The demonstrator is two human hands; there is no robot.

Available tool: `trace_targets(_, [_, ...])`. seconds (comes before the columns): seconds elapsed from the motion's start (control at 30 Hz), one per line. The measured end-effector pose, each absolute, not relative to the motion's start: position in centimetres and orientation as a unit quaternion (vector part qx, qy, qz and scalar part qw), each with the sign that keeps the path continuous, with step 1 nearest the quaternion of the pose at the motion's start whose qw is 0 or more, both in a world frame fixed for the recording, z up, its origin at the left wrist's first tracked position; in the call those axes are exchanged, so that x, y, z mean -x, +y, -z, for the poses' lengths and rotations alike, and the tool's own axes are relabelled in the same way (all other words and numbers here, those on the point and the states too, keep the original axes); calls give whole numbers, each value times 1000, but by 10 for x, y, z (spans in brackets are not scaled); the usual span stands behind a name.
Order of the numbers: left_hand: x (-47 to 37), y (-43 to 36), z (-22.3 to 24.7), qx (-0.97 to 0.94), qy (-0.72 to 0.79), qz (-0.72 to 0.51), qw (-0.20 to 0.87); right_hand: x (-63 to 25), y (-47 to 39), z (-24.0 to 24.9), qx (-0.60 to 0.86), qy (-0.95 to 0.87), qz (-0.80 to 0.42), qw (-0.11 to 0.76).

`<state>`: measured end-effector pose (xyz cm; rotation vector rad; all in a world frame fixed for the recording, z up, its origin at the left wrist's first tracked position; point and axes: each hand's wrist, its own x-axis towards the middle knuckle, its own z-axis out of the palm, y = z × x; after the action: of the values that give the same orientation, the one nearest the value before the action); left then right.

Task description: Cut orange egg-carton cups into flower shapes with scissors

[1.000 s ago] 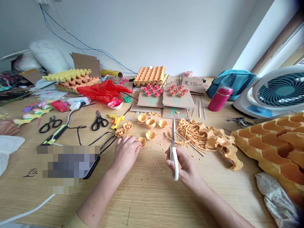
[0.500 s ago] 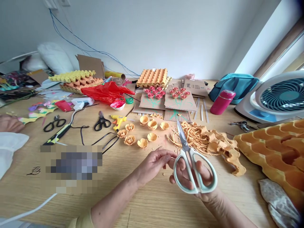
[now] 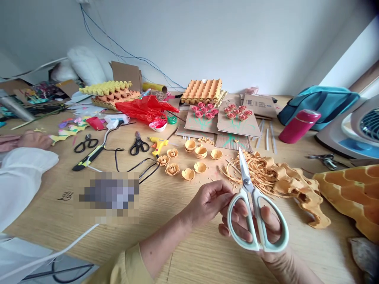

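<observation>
My right hand (image 3: pixel 271 227) holds white and pale green scissors (image 3: pixel 247 182), fingers through the handle loops, blades together and pointing away from me. My left hand (image 3: pixel 207 203) is just left of the handles, thumb and fingers pinched together near the right fingertips; whatever lies between them is too small to make out. Beyond my hands sit several orange cut cups (image 3: pixel 201 152) and several rolled orange flowers (image 3: pixel 172 169). A heap of thin orange strips (image 3: pixel 254 171) lies behind the scissors, beside a torn piece of egg tray (image 3: pixel 299 187).
A yellow glue gun (image 3: pixel 158 145), black scissors (image 3: pixel 139 145) and a cutter (image 3: pixel 89 158) lie left of centre. Cardboard with red flowers (image 3: pixel 233 124) is behind. At right are a pink bottle (image 3: pixel 299 126), a fan (image 3: pixel 349 126) and an egg tray (image 3: pixel 352 189). Another person's hand (image 3: pixel 34 140) rests at far left.
The view has turned slightly right, so the table items appear shifted, some left items further in. My hands keep nearly the same pose around the scissors. More of the person's white sleeve shows.
</observation>
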<state>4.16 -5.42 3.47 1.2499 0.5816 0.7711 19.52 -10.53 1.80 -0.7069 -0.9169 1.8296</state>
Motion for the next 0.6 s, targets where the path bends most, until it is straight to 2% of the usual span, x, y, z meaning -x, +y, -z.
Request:
trace_targets(0.27, [-38, -64, -34, -620, 268, -373, 636, -189, -102, -22, 274, -388, -743, 472])
trace_targets(0.6, [-41, -68, -39, -653, 296, -378, 585, -190, -106, -10, 190, -339, -806, 446])
